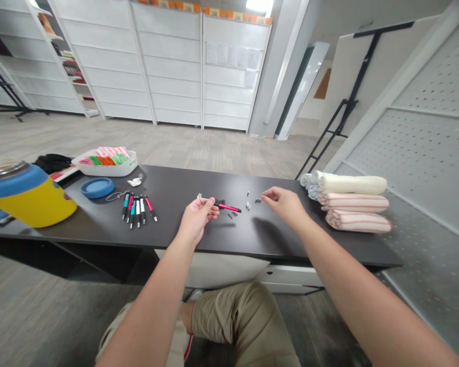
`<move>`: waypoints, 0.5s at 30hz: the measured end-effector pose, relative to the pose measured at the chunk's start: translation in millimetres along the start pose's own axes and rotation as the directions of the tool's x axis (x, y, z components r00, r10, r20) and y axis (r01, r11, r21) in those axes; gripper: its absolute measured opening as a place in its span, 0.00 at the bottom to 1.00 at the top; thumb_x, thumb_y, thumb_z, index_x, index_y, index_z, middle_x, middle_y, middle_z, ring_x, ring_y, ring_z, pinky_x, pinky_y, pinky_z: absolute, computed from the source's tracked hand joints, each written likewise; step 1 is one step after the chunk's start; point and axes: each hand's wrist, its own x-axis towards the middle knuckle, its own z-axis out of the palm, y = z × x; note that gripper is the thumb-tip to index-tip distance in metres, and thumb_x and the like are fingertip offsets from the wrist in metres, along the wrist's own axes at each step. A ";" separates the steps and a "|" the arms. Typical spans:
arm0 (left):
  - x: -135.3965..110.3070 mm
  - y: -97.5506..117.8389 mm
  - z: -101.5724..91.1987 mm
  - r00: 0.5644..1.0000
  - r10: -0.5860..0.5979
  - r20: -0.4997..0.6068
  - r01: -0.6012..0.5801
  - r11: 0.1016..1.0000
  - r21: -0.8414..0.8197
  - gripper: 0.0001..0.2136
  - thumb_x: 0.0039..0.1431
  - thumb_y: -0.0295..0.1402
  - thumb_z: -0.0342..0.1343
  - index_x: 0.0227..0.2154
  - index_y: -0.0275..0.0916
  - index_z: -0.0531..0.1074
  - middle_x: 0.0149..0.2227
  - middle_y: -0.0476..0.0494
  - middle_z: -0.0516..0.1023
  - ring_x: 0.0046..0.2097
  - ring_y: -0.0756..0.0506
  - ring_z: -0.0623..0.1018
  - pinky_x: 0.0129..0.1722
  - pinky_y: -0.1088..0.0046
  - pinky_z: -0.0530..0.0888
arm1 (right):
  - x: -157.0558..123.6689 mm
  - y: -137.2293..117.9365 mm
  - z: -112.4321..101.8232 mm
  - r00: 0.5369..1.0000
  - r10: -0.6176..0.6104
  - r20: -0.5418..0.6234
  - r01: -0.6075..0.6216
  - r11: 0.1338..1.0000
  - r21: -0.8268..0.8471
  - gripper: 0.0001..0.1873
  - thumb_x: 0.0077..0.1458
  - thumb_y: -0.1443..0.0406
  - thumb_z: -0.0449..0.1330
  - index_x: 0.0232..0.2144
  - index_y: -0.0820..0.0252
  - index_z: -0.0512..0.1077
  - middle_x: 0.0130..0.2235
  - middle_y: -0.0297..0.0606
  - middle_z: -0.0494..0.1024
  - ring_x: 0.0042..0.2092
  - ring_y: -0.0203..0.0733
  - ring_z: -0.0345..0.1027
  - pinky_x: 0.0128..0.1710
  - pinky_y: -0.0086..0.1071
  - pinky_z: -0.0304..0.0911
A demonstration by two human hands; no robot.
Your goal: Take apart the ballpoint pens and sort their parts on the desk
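Between the thumb and fingers of my left hand (198,218) lies a red and black pen barrel (229,207), its far end pointing right over the table. My right hand (285,204) hovers to the right with thumb and fingertips pinched together; whatever they hold, if anything, is too small to make out. Just left of those fingertips are small dark pen parts (257,201) on the tabletop. Small silvery parts (248,206) and more little dark pieces (233,214) lie between my hands. Several assembled-looking pens (138,211) in red, teal, white and black lie in a row at left.
On the dark table (168,184), rolled towels (354,201) are stacked at the right. At left stand a yellow and blue container (34,196), a blue lid (97,187) and a white basket (128,165) of colourful packets. A perforated panel (424,137) borders the right side.
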 end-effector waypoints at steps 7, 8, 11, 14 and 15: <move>2.6 -0.8 -0.6 1.000 -0.022 -0.001 0.022 1.000 -0.010 0.20 0.51 0.44 0.74 0.34 0.35 0.72 0.29 0.42 0.81 0.28 0.51 0.79 0.29 0.77 0.75 | 86.7 -3.6 -21.0 0.949 0.013 0.315 0.172 0.816 -0.552 0.12 0.53 0.71 0.63 0.38 0.58 0.84 0.40 0.41 0.86 0.44 0.46 0.78 0.44 0.32 0.67; 2.9 -1.1 -0.7 1.000 -0.022 0.000 0.022 1.000 -0.011 0.20 0.51 0.44 0.74 0.34 0.35 0.72 0.29 0.42 0.81 0.28 0.51 0.79 0.29 0.77 0.75 | 92.9 -5.0 -14.4 0.938 0.017 0.347 0.192 0.807 -0.559 0.12 0.51 0.72 0.63 0.36 0.57 0.85 0.39 0.40 0.86 0.43 0.47 0.78 0.44 0.32 0.67; 3.6 -2.2 -1.3 1.000 -0.021 0.010 0.021 1.000 -0.015 0.20 0.52 0.44 0.73 0.35 0.34 0.73 0.29 0.43 0.81 0.28 0.51 0.79 0.29 0.77 0.75 | 104.4 -8.1 5.9 0.909 0.027 0.416 0.231 0.798 -0.556 0.12 0.48 0.73 0.65 0.33 0.56 0.85 0.37 0.39 0.86 0.41 0.46 0.79 0.42 0.31 0.67; 4.8 -3.9 -1.9 0.999 -0.029 0.017 0.029 0.999 -0.015 0.20 0.53 0.44 0.73 0.35 0.34 0.73 0.29 0.42 0.81 0.28 0.51 0.79 0.28 0.77 0.75 | 111.4 -8.1 18.5 0.885 0.039 0.463 0.250 0.800 -0.545 0.11 0.49 0.71 0.66 0.34 0.55 0.86 0.36 0.38 0.86 0.39 0.45 0.79 0.39 0.31 0.67; 5.3 -4.4 -2.0 0.999 -0.034 0.017 0.034 0.999 -0.014 0.19 0.53 0.44 0.73 0.35 0.35 0.72 0.29 0.42 0.81 0.28 0.51 0.79 0.28 0.77 0.75 | 113.4 -7.4 20.8 0.878 0.043 0.476 0.253 0.802 -0.540 0.10 0.49 0.70 0.66 0.34 0.55 0.86 0.36 0.37 0.86 0.39 0.44 0.79 0.38 0.31 0.67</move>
